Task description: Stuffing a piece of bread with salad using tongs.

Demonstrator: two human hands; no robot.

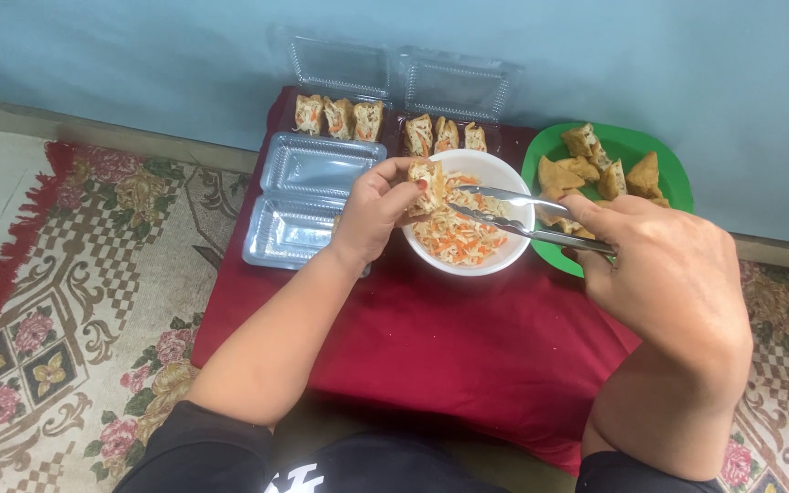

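My left hand (pixel 372 212) holds a piece of fried tofu (pixel 427 181) stuffed with shredded vegetables, over the left rim of a white bowl (pixel 504 258). The bowl holds a shredded cabbage and carrot mix (pixel 457 235). My right hand (pixel 668 265) grips metal tongs (pixel 513 212), whose tips reach over the bowl toward the tofu piece. A green plate (pixel 668 173) with several unfilled fried tofu pieces (pixel 595 169) sits to the right of the bowl.
Two open clear plastic boxes (pixel 340 114) (pixel 445 132) at the back each hold three stuffed tofu pieces. An empty open clear box (pixel 299 201) lies left of the bowl. All rest on a red cloth (pixel 468 347) over a patterned rug (pixel 75 301), beside a blue wall.
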